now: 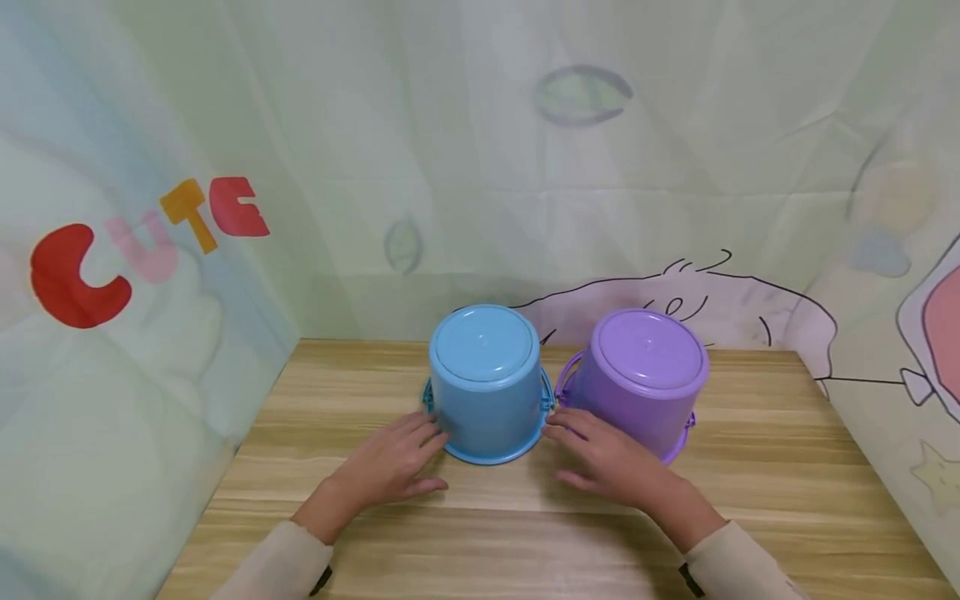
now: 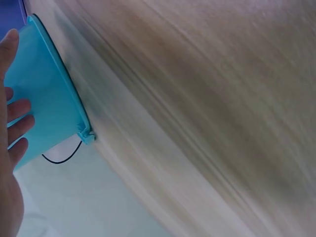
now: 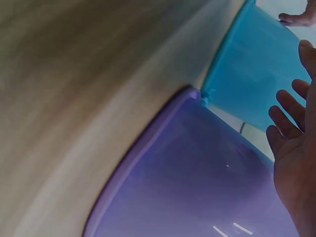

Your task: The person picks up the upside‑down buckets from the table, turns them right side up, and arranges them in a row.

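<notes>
— What stands before the person?

— Two glossy buckets, upside down and side by side toward the back of a table (image 1: 480, 546). The blue bucket (image 1: 487, 346) shows a round base facing up, with a raised ring near its edge and a small mark at the center; its wide lip faces down.

— And its neighbor?

— A purple bucket (image 1: 649, 354) of similar shape, just to the person's right of the blue one. A purple handle (image 1: 564, 369) curves out in the narrow gap. Whether the two rims touch is hard to tell.

— The hands?

— The left hand (image 1: 393, 458) reaches the blue bucket's near left side, its grip loose, fingers apart and slightly bent. The right hand (image 1: 611, 458) hovers before the gap, its grip equally relaxed, fingers extended. Contact is unclear for either.

— The setting?

— Pale wood grain runs across the tabletop. Soft green fabric (image 1: 360, 125) hangs behind it, creased in places, with a black-outlined pink cartoon figure (image 1: 735, 308) low down. "CUTE" lettering (image 1: 63, 279) in red, pink and orange brightens the left side; a balloon (image 1: 947, 329) and a yellow star (image 1: 941, 475) decorate the right.
</notes>
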The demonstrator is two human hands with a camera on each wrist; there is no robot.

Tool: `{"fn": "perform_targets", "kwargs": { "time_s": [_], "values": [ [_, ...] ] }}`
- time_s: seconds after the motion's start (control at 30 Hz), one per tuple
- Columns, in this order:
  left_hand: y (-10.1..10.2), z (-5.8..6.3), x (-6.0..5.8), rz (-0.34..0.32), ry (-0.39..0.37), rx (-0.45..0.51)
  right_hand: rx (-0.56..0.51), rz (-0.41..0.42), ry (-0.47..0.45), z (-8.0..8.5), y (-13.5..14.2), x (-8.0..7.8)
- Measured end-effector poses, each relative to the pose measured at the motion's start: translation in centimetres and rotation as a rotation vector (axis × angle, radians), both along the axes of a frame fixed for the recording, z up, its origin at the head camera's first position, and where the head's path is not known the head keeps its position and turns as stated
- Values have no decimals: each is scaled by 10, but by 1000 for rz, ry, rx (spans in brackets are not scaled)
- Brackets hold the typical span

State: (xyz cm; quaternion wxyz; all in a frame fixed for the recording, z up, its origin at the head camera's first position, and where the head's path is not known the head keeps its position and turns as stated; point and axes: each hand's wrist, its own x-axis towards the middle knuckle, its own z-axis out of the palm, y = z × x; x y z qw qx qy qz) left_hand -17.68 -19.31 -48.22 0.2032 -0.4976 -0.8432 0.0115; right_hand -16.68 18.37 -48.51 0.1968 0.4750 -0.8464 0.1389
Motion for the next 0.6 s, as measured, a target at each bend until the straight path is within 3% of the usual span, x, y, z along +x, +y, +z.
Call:
{"fn": "perform_targets", "kwargs": {
  "time_s": [0.6],
  "values": [
    [0, -16, -12, 34, -92, 55, 49, -21, -88, -29, -13, -17]
  ]
}}
